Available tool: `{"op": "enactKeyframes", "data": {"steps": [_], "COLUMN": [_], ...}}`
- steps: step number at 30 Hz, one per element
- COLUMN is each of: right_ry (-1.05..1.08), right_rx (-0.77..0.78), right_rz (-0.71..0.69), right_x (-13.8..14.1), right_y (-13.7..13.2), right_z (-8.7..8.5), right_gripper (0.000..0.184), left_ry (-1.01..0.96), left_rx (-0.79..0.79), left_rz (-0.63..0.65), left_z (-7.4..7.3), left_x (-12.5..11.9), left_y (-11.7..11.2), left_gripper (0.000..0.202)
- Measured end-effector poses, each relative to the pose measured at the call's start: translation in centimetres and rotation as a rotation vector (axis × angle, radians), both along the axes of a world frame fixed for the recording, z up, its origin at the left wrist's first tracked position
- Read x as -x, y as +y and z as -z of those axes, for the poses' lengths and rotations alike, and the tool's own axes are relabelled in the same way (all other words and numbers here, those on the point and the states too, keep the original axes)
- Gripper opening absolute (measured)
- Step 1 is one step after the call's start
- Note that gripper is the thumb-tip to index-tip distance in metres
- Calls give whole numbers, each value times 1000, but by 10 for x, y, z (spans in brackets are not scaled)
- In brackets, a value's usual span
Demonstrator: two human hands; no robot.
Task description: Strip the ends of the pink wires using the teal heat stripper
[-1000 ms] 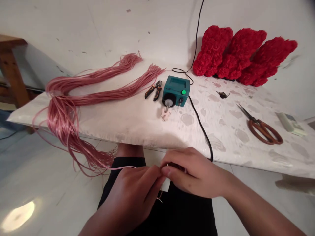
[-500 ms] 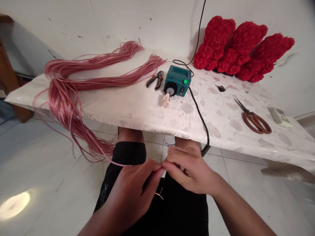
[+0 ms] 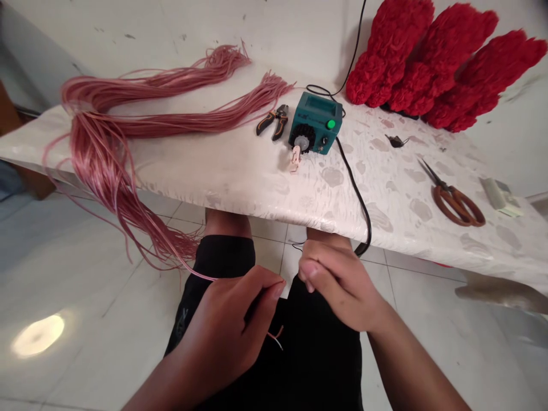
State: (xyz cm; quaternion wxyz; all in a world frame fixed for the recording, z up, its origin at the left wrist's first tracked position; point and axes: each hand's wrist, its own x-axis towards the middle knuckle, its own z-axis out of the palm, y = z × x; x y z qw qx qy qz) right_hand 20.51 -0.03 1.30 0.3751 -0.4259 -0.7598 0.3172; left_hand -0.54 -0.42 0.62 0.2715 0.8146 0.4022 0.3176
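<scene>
My left hand (image 3: 233, 319) is closed in a pinch on a single pink cord (image 3: 201, 275) that runs up left to the big pink cord bundle (image 3: 107, 148) hanging over the table edge. A short cord end (image 3: 276, 337) sticks out below its fingers. My right hand (image 3: 338, 282) is curled shut just to the right, fingertips almost touching the left ones; what it holds is hidden. Both hands hover over my lap in black shorts (image 3: 299, 365), below the table's front edge.
On the white patterned table (image 3: 240, 182) stand a teal box device (image 3: 315, 123) with a green button and a black cable (image 3: 353, 188), orange-handled pliers (image 3: 272, 121), brown scissors (image 3: 454, 197), and red fluffy shapes (image 3: 432, 63) at the back right. Tiled floor lies to the left.
The view has tilted down and moved closer to the table. My hands have drawn slightly apart; the right fingertips no longer touch the left pinch.
</scene>
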Motion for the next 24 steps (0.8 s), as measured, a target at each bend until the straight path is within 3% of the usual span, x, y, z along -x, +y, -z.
{"op": "enactKeyframes", "data": {"steps": [4,16,21,24], "right_ry": [52,267,394,332], "right_rx": [24,28,88,110], "right_rz": [-83,16,218,228], "right_x": [5,13,12,18], "right_y": [-3,-4,-19,-36], "right_z": [1,11,29,45], "right_gripper": [16,20,24,17], "left_ry": [-12,-66,-88,-111], "left_rx": [-3,117,94,93], "left_rz": [30,-37,-97,-110], "left_z": [-1,-6,-4,-2], "left_x": [-1,-6,-6,-7], "left_y": [0,2,2,3], "left_gripper": [13,19,16,16]}}
